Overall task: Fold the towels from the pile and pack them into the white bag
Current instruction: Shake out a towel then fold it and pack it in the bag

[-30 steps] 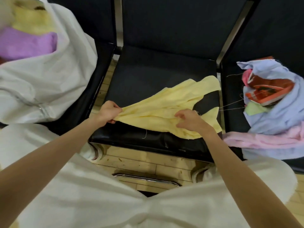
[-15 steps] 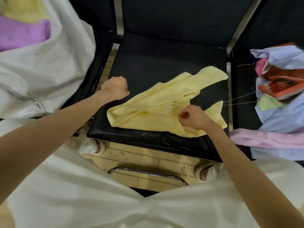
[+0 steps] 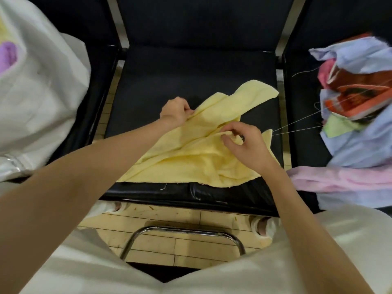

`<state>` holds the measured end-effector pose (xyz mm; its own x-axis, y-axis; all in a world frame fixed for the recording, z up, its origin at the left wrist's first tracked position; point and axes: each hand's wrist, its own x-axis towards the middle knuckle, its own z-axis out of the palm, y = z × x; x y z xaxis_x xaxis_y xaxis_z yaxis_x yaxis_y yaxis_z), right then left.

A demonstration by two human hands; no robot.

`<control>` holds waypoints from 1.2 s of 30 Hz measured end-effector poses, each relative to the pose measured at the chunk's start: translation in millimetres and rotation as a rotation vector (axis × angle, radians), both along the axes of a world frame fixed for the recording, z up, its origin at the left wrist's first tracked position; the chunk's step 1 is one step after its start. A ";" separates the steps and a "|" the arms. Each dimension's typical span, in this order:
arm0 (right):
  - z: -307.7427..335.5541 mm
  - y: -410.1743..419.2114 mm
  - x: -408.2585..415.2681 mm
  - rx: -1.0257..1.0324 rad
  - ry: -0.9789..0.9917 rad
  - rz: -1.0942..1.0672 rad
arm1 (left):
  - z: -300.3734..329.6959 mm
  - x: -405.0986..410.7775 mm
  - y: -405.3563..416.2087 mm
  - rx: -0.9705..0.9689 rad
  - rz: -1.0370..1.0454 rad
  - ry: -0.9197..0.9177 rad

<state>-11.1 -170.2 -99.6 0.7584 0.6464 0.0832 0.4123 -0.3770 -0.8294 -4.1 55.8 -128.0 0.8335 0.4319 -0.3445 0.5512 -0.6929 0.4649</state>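
I see the yellow towel [image 3: 191, 153] lying rumpled on the black seat [image 3: 169, 81] of the middle chair, its near edge along the front of the cushion and one corner reaching back toward the right. My left hand [image 3: 176, 112] is curled over the towel's left edge, fingers pinching the cloth. My right hand [image 3: 244, 143] pinches a fold near the middle of the towel between thumb and fingertips, the fold lifted a little off the rest. Loose threads run from the towel's right side toward the pile [image 3: 356, 115] on the seat to the right, a heap of light blue, pink, orange and pale green cloth, with one pink piece draped near the front edge. On the seat to the left stands the white bag [image 3: 42, 98], slumped open; a purple towel [image 3: 7, 56] shows inside it at the frame's edge. Below the seat I see pale wooden floor planks [image 3: 169, 240] and a chrome chair bar [image 3: 182, 232].
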 end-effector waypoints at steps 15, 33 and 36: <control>10.0 -21.9 3.7 -0.322 0.213 0.156 | 3.7 -2.2 -46.3 0.084 -0.529 -0.583; 12.1 -35.1 12.7 -0.323 0.248 0.138 | -7.8 -4.4 -66.4 -0.153 -0.032 -0.100; 14.9 -36.4 13.8 -0.274 0.232 0.106 | -9.1 -3.0 -68.3 -0.186 0.033 -0.146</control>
<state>2.7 -206.6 -84.6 0.6641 0.6971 -0.2701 0.2739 -0.5630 -0.7797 -7.1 -12.5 -137.1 0.8667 0.4003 -0.2976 0.4898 -0.5707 0.6591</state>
